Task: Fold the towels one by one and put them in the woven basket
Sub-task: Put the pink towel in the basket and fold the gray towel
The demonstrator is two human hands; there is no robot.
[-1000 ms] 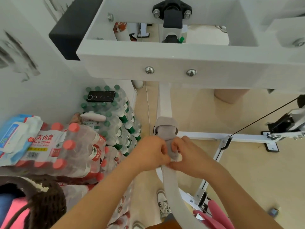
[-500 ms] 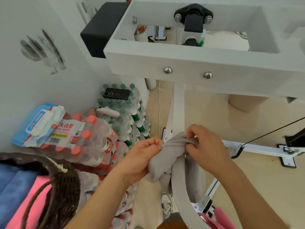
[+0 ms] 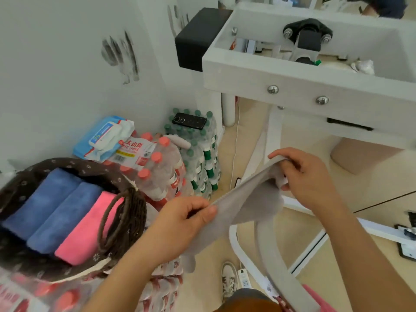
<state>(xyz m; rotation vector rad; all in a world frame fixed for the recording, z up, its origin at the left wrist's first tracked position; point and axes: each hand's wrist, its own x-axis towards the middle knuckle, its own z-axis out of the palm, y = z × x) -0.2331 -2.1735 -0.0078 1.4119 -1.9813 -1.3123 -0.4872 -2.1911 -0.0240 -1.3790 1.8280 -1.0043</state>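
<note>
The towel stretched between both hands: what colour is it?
The towel is plain light grey, with no pattern; the head view shows it best.

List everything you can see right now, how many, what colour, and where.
grey towel: one, grey, stretched between both hands
basket: one, dark brown, lower left
blue towels: two, blue, folded in the basket
pink towel: one, pink, folded, in the basket beside them
wipes pack: one, blue and white, on the red-capped bottles
red-capped bottles: several, clear, wrapped packs beside the basket
green-capped bottles: many, clear, stacked by the wall
phone: one, black, on top of the green-capped bottles
table: one, white, upper right
shoe: one, white, floor, bottom centre
left hand: one, pinching the towel's near end
right hand: one, gripping the towel's far end
</note>
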